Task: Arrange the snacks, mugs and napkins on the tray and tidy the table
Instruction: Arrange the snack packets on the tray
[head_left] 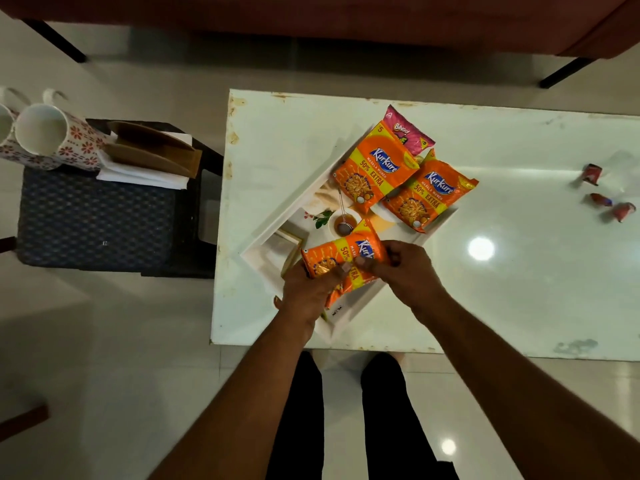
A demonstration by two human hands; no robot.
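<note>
A white tray (277,216) lies turned like a diamond on the white table (519,271). Two orange Kurkure packets (375,169) (427,195) and a pink Bingo packet (407,131) rest at its far corner. My left hand (310,289) and my right hand (403,265) both grip a third orange Kurkure packet (341,258) just above the tray's near part. Another orange packet (337,294) shows beneath my left hand. Two white mugs with red flowers (52,136) lie on their sides on a stool at the left, beside stacked napkins (145,173).
The blue-cushioned stool (97,220) stands left of the table. Three small red wrappers (602,192) lie on the table's right side. A sofa (346,19) runs along the far side. My legs (346,410) are at the table's near edge.
</note>
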